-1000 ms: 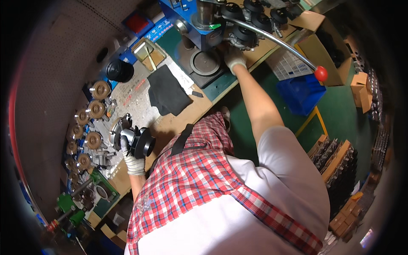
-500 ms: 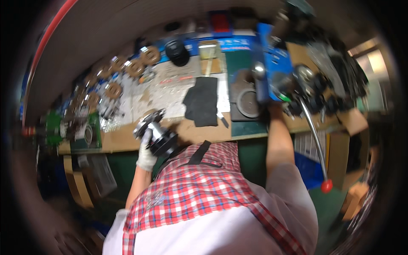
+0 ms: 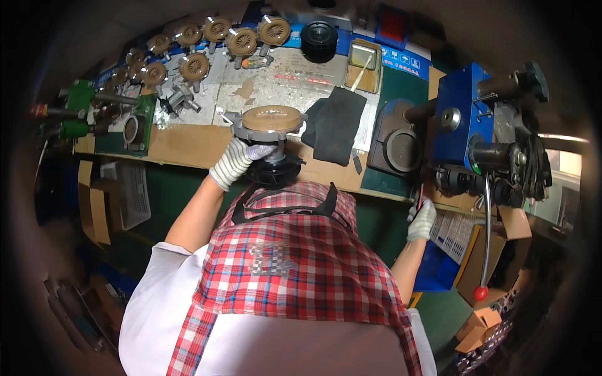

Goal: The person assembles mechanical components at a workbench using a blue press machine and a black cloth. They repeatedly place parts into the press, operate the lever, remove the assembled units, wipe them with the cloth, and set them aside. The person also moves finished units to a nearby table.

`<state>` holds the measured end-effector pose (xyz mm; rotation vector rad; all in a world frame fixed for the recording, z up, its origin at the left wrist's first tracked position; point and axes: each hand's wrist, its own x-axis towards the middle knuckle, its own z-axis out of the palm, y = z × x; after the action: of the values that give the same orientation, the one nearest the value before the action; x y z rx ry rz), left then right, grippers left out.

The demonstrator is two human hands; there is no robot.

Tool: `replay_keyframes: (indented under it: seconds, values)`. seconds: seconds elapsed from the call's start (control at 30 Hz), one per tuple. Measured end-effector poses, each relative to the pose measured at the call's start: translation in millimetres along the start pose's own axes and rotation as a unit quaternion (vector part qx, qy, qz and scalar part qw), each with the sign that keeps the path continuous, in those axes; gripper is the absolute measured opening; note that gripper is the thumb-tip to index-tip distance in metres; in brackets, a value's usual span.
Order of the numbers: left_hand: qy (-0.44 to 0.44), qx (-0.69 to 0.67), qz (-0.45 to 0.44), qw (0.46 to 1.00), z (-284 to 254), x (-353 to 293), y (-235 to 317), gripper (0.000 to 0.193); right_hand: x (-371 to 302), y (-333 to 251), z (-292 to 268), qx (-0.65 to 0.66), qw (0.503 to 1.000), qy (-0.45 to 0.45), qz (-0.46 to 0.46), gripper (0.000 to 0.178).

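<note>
My left hand [image 3: 236,161], in a striped glove, grips a metal motor-like assembly [image 3: 269,119] at the bench's front edge. That part is upright, with a brown round top, a grey flange and a black round base. Out by the right end of the bench front, my gloved right hand [image 3: 423,220] is closed around a thin, reddish tool [image 3: 421,193] whose kind I cannot make out. A black cloth [image 3: 338,125] lies on the bench, right of the assembly.
Several brown-topped parts [image 3: 242,41] stand at the back left, with a black round part [image 3: 319,41] beside them. At right is a blue lever press [image 3: 463,116] with a red-knobbed handle [image 3: 485,250]. A green fixture [image 3: 78,103] stands far left.
The assembly in my left hand has gone from tilted to upright, its brown top now showing. My right hand has come back from behind the press toward me, with the thin tool in it.
</note>
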<state>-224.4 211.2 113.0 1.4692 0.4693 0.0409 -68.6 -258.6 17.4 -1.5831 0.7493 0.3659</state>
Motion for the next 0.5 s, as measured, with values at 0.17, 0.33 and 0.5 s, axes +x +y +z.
replay_keyframes:
  seconds: [0.17,0.33,0.5]
  values:
    - [-0.054,-0.048,-0.015,0.997,-19.8,15.9,5.1,0.076,-147.3,-5.9,9.4,0.036,0.991,-0.105,0.073,0.045]
    - [-0.106,-0.002,-0.016,0.994,-44.3,33.7,-5.3,0.082,-225.8,-27.0,35.2,-0.056,0.984,-0.159,-0.051,0.061]
    - [-0.124,0.077,0.024,0.989,-53.8,36.2,-0.1,0.079,-268.5,-92.7,107.3,-0.302,0.866,-0.291,-0.272,0.049]
